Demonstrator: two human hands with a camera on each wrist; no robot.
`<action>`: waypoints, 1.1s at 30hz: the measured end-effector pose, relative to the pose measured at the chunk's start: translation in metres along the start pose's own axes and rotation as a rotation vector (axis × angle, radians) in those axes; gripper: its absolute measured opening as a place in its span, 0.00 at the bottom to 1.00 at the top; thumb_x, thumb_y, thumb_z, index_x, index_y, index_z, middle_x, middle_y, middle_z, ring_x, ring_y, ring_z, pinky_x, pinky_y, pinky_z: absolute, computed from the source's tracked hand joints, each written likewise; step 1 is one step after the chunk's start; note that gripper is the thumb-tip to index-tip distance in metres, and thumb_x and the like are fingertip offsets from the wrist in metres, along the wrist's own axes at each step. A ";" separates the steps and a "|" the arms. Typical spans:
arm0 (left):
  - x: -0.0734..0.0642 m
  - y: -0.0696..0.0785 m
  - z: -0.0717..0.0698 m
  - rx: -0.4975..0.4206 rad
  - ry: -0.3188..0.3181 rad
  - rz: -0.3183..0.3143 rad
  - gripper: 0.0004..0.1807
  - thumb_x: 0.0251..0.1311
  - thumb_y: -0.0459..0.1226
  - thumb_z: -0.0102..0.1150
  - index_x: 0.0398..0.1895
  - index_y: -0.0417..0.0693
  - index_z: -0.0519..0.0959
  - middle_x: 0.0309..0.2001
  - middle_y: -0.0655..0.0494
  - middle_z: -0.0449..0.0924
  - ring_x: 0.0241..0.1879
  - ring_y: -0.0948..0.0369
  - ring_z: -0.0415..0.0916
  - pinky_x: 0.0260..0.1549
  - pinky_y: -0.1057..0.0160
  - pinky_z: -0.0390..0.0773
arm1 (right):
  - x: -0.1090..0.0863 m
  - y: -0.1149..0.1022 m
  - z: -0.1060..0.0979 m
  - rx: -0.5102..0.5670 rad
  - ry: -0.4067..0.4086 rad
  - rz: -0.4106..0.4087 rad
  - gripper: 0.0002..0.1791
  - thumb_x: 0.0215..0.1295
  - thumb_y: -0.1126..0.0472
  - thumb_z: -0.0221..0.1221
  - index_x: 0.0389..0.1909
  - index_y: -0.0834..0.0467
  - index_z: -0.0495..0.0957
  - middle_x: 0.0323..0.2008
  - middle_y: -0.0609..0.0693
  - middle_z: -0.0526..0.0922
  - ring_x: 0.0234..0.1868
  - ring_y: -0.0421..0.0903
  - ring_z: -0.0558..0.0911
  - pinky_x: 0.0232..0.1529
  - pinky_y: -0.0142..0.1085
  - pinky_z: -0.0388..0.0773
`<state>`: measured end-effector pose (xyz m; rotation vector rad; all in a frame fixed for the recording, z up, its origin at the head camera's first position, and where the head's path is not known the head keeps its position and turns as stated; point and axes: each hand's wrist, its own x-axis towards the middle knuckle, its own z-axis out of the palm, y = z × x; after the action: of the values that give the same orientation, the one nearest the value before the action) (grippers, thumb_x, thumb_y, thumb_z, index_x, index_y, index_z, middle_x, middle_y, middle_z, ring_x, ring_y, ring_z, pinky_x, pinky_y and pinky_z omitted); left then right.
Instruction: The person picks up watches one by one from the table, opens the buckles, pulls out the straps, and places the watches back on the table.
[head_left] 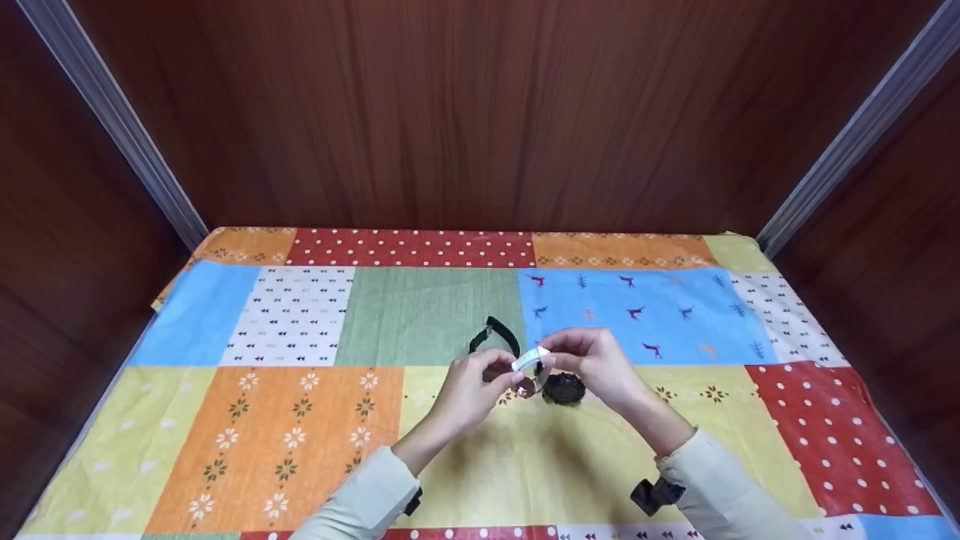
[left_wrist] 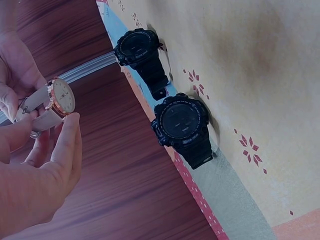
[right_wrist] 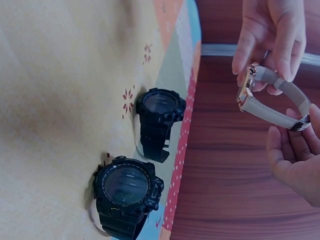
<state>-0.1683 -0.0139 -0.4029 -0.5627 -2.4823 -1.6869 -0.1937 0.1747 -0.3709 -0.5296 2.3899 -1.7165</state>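
A wristwatch (right_wrist: 272, 102) with a pale strap and a rose-gold case is held up above the table between both hands. Its light dial (left_wrist: 64, 96) shows in the left wrist view. My left hand (head_left: 471, 382) pinches the strap on one side. With thumb and fingertips, my right hand (head_left: 600, 367) grips the strap's other side, near the buckle (right_wrist: 301, 123). The strap curves round in a loop. Below the hands lie two black digital watches: one black watch (head_left: 564, 388) by the right hand, and another black watch (head_left: 504, 334) partly hidden behind the left hand.
A patchwork-patterned cloth (head_left: 315, 442) covers the table. Dark wooden panels (head_left: 480, 112) stand at its back and sides, with grey metal strips (head_left: 120, 127) at the corners. Both forearms reach in from the front edge, with a black strap on each sleeve.
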 end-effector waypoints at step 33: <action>0.010 0.018 -0.007 0.028 -0.033 0.012 0.07 0.51 0.29 0.63 0.35 0.41 0.80 0.33 0.54 0.79 0.34 0.62 0.76 0.34 0.66 0.76 | 0.002 0.000 0.003 -0.012 -0.068 0.014 0.10 0.53 0.68 0.63 0.36 0.70 0.80 0.31 0.57 0.83 0.31 0.48 0.81 0.34 0.33 0.77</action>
<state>-0.1719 -0.0121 -0.3812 -0.6058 -2.5154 -1.6494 -0.1944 0.1712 -0.3723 -0.5621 2.3532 -1.6523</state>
